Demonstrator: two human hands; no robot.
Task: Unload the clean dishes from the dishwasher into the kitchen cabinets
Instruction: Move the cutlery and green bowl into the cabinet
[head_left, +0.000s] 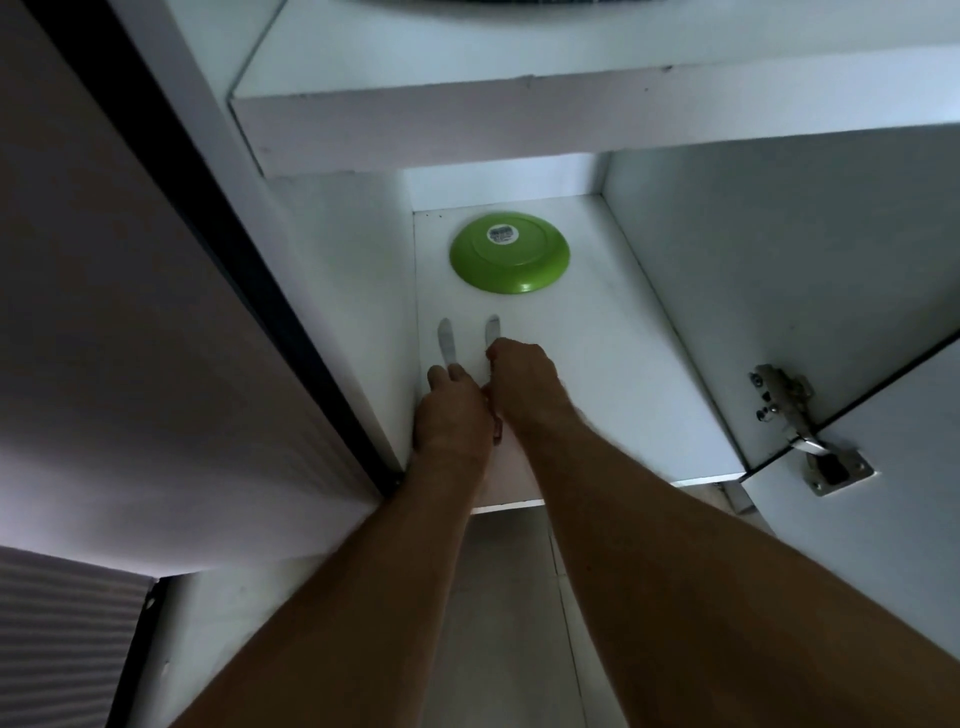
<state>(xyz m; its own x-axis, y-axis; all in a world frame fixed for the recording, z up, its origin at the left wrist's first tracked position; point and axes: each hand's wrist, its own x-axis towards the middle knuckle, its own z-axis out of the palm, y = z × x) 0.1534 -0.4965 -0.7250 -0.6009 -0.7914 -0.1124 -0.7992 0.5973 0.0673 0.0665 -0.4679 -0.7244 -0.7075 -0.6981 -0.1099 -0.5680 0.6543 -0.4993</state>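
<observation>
Part of the unloading was done: on the white cabinet shelf (597, 364) a green plate (510, 253) already lay face down toward the back, a label on its underside, and two knives were being set down side by side in front of it, well short of touching it. The left hand (451, 410) was closed around the handle of the left knife (445, 341), its blade pointing toward the plate; the right hand (522, 382) was curled over the handle of the right knife (492, 330), and whether either blade lay flat on the shelf could not be told. A sliver of red showed between the two hands, probably a handle. Counted: one plate, two knives, two hands. The dishwasher was out of view, so how much remained in it could not be judged; the shelf had plenty of room, and the cabinet door (883, 467) stood open at the right
</observation>
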